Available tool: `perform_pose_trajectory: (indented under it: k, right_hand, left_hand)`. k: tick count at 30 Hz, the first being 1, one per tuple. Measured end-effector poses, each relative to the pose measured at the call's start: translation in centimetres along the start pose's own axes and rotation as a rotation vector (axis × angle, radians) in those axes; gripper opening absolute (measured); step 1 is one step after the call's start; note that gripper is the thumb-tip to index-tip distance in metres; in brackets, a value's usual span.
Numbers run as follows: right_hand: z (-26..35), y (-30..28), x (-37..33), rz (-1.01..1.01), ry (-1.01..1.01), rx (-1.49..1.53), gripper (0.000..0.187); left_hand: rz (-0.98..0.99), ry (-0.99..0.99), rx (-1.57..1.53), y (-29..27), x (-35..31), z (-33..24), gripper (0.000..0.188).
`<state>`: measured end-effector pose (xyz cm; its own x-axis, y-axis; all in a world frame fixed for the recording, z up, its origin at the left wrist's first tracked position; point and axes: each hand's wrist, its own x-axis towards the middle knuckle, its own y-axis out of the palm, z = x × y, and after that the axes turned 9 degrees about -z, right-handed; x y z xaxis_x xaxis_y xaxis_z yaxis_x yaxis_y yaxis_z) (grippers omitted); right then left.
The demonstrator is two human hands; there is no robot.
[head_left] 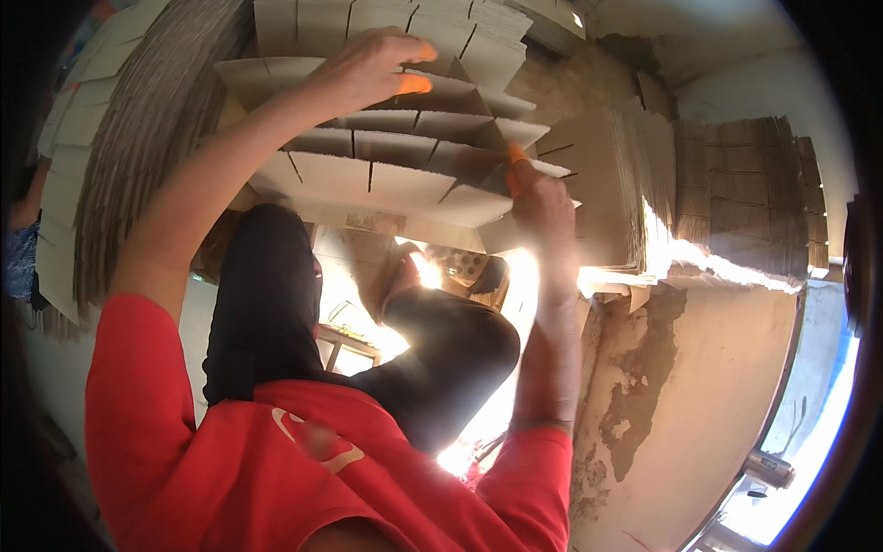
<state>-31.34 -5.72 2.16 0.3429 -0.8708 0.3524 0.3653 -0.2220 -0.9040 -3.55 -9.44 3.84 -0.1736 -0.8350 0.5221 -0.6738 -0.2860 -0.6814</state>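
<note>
Several slotted cardboard divider strips [368, 177] stand on edge in rows in front of me, with a crossing strip [489, 109] running between them at the right. My left hand [372, 69] is over the far rows, its thumb and finger apart with nothing visible between them. Orange covers wrap those fingertips. At the right ends of the rows, my right hand [541, 189] has its orange-covered fingers closed on a cardboard divider strip; the palm hides part of the grip.
Tall stacks of cardboard sheets [152, 120] rise on the left. More cardboard stacks [736, 189] stand at the right beside a stained wall [708, 368]. Slotted sheets [313, 28] lie beyond the rows. Below, a small stool [345, 350] shows near my legs. Part of another person [23, 248] appears at the left edge.
</note>
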Motion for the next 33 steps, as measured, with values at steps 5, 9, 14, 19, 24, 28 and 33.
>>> perform_pose_trajectory:
  k: [5,9,14,19,24,28,33]
  right_hand:
    - [-6.0,-2.9,-1.6,-0.398,0.219,-0.232,0.023]
    - [-10.5,-5.0,-3.1,-0.225,0.354,-0.673,0.051]
    - [-15.3,-4.1,-4.2,-0.169,0.139,-0.597,0.045]
    - [-17.0,-4.6,-4.2,-0.273,0.296,-0.417,0.034]
    - [-16.3,-5.2,-3.4,-0.292,0.438,-0.278,0.045]
    - [-15.7,-5.0,-3.5,-0.311,0.481,-0.266,0.034]
    - [-16.6,-6.0,-3.7,-0.508,0.551,0.061,0.030]
  left_hand:
    - [-0.091,-0.081,0.039,-4.7,-6.3,1.5,0.035]
    - [-0.210,-0.188,0.039,-6.6,-10.3,1.2,0.035]
    - [-0.245,-0.218,0.051,-6.8,-12.6,-2.1,0.035]
    - [-0.242,-0.157,0.148,-6.2,-10.0,-1.6,0.031]
    - [0.135,-0.225,0.096,-5.5,-7.6,3.4,0.018]
    - [0.177,-0.186,0.256,-4.4,-5.9,6.0,0.016]
    - [0.174,-0.114,0.331,-3.9,-5.2,6.4,0.010]
